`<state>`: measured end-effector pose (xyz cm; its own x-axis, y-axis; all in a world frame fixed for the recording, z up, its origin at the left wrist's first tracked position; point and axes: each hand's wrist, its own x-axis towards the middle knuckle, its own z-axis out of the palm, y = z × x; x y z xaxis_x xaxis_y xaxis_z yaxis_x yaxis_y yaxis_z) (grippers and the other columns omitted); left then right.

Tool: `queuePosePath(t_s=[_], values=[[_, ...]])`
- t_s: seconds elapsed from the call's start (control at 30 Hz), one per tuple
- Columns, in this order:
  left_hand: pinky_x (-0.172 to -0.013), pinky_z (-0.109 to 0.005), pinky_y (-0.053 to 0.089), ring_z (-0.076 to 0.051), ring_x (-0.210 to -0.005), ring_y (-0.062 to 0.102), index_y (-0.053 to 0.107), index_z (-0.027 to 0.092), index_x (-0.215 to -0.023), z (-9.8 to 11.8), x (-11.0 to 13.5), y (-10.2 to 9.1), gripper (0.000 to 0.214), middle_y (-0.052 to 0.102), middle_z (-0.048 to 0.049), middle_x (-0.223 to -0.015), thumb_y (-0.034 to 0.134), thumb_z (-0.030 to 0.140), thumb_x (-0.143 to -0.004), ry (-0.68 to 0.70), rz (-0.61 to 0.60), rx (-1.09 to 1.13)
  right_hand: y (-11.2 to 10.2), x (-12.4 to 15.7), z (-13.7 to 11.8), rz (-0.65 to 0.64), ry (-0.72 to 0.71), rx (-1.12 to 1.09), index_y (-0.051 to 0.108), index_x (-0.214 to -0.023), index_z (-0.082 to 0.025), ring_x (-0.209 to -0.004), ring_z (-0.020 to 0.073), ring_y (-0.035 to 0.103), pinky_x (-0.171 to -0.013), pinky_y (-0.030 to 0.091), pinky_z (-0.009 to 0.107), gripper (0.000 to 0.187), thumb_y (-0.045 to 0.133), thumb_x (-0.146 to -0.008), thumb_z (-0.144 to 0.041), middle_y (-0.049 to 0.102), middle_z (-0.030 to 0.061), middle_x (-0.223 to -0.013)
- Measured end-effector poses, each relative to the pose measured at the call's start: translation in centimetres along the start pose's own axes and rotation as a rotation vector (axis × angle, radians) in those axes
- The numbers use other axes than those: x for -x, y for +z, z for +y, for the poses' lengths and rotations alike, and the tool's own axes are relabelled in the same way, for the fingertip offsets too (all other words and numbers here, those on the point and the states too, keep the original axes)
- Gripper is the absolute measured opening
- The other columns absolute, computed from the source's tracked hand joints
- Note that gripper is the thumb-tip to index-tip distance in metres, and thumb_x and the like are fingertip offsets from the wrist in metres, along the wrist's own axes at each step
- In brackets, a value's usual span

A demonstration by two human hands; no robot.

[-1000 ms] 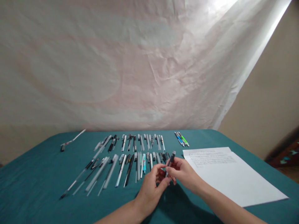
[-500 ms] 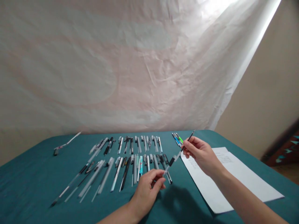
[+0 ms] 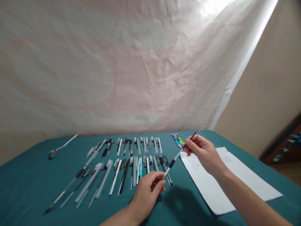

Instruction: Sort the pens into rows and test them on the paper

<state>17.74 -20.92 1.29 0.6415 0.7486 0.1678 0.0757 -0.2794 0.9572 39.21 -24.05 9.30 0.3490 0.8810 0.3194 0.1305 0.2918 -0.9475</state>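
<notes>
My right hand [image 3: 204, 153] is raised over the teal table and pinches a thin pen [image 3: 179, 153] near its upper end. The pen has a clear shaft and a dark grip, and it slants down to the left. Its lower tip reaches the fingertips of my left hand [image 3: 147, 188], which rests low by the table with fingers curled together; what they pinch is hidden. Just beyond my left hand lie two rows of several pens [image 3: 124, 163], side by side.
A white sheet of paper [image 3: 237, 183] with faint writing lies to the right, under my right forearm. A few coloured pens [image 3: 177, 138] lie at the back right, and a lone pen [image 3: 61, 147] at the far left. A white cloth backdrop [image 3: 117, 69] hangs behind the table [image 3: 28, 185].
Both hands held the pen together near the table. My right hand has since lifted away up and to the right with the thin pen, and my left hand stayed low.
</notes>
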Motion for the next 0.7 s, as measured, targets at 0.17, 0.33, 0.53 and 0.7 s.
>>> queuePosePath(t_s=[0.17, 0.33, 0.53, 0.7], values=[[-0.064, -0.022, 0.048, -0.012, -0.069, 0.059, 0.059, 0.022, -0.096, 0.2, 0.0, -0.2, 0.021, 0.059, -0.0015, -0.085, 0.047, 0.032, -0.082, 0.017, -0.020, -0.031, -0.3, -0.5, 0.6, -0.007, 0.034, -0.006, 0.054, -0.073, -0.015, -0.050, 0.0081, 0.051, -0.048, 0.041, 0.020, 0.022, 0.063, -0.074, -0.036, 0.058, -0.0011, -0.059], [-0.063, -0.022, 0.048, -0.012, -0.068, 0.059, 0.060, 0.021, -0.095, 0.2, 0.0, -0.1, 0.022, 0.059, -0.0022, -0.084, 0.047, 0.033, -0.082, 0.025, -0.013, -0.023, 0.5, 0.2, 0.4, -0.096, 0.060, 0.047, 0.055, -0.072, -0.015, -0.048, 0.0078, 0.049, -0.047, 0.041, 0.020, 0.024, 0.062, -0.074, -0.038, 0.056, -0.0019, -0.056], [-0.068, -0.026, 0.049, -0.014, -0.070, 0.061, 0.056, 0.018, -0.098, 0.1, 0.0, 0.0, 0.023, 0.061, -0.0035, -0.084, 0.047, 0.033, -0.082, -0.012, 0.028, 0.071, 1.4, 0.5, 1.6, -0.291, 0.183, 0.011, 0.055, -0.091, -0.016, -0.062, 0.0117, 0.056, -0.049, 0.045, 0.022, 0.032, 0.056, -0.076, -0.044, 0.060, 0.0038, -0.079], [-0.073, -0.027, 0.049, -0.014, -0.076, 0.062, 0.053, 0.016, -0.096, 0.1, -0.1, -0.1, 0.023, 0.060, -0.0041, -0.086, 0.046, 0.034, -0.083, -0.027, 0.047, 0.127, 0.6, -0.5, 6.3, -0.275, 0.060, 0.388, 0.059, -0.090, -0.016, -0.062, 0.0134, 0.055, -0.053, 0.045, 0.025, 0.030, 0.048, -0.081, -0.042, 0.056, 0.0019, -0.070]])
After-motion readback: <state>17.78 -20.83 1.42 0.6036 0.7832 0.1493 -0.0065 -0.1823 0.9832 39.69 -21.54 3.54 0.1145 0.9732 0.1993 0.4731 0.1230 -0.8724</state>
